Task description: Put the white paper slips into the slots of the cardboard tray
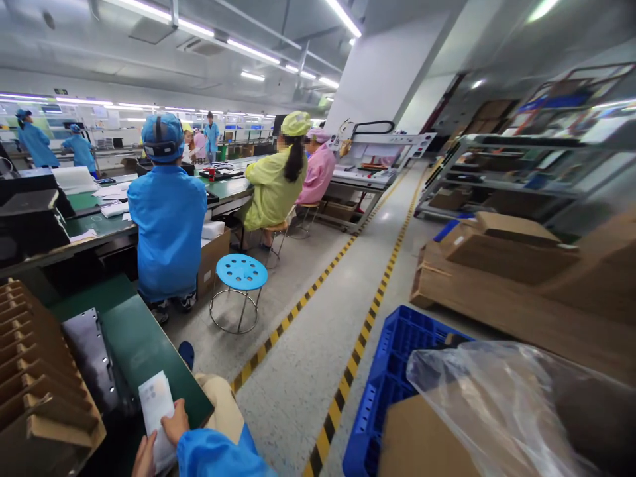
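In the lower left of the head view, a thin stack of white phone-sized sleeves (155, 397) is held slightly tilted over the corner of a green table (142, 341). Faint round marks show near its top end. My right hand (176, 422), below a blue cuff, is closed on its right edge. At the lower left edge of the stack, my left hand (144, 456) presses with its fingers; part of this hand is cut off by the frame. A dark tray with shiny studs (94, 361) stands on the table just left of the stack.
A cardboard box with dividers (44, 384) stands at far left. A blue stool (242, 273) is ahead, near seated co-workers at a long bench. Yellow-black floor tape (342, 384) marks an aisle. Right of it lie a blue pallet (377, 384), plastic film (497, 391) and cartons (507, 245).
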Tool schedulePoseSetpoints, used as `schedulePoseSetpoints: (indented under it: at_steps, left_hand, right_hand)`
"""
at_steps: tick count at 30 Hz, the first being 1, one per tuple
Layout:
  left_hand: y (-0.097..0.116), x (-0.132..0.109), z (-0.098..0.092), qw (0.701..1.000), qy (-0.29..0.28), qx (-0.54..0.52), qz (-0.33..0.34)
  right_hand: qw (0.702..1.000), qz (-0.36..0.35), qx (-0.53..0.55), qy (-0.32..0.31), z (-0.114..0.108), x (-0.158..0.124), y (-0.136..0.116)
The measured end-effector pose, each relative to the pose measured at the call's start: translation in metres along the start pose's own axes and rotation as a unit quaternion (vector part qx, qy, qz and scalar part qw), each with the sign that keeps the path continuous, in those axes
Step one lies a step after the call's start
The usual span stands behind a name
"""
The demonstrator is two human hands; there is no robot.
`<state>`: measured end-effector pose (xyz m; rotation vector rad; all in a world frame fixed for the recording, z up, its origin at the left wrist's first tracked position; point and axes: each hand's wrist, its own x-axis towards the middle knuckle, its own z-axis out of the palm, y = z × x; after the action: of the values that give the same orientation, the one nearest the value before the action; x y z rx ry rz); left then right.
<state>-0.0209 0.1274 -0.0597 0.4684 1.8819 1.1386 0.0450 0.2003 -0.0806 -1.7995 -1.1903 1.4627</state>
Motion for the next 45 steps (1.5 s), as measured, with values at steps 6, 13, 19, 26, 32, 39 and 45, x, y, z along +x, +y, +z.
schedulePoseSetpoints:
  at_steps: [6,13,19,26,32,39,45]
  left_hand:
    - [0.008,-0.022,-0.002,0.987,-0.019,-0.127,-0.1]
    - [0.04,-0.091,0.007,0.987,-0.057,-0.147,0.015]
    - [0.076,-0.162,0.001,0.989,-0.066,-0.107,0.081]
    - [0.08,-0.183,-0.013,0.992,0.017,-0.08,0.091]
    - [0.087,-0.195,-0.014,0.989,0.063,-0.105,0.085]
    - [0.086,-0.199,-0.017,0.986,0.105,-0.079,0.104]
    - [0.082,-0.195,-0.03,0.977,0.118,0.0,0.18]
  right_hand:
    - [0.991,-0.04,0.123,-0.024,-0.035,-0.015,0.016]
    - [0.944,-0.04,0.264,-0.192,-0.125,-0.072,0.013]
    - [0.916,-0.073,0.34,-0.2,-0.156,-0.131,-0.025]
    - [0.887,0.017,0.393,-0.241,-0.148,-0.149,-0.027]
    - [0.92,-0.026,0.319,-0.227,-0.156,-0.157,-0.029]
    - [0.886,0.048,0.403,-0.224,-0.156,-0.162,-0.024]
    - [0.882,0.051,0.395,-0.253,-0.158,-0.155,-0.015]
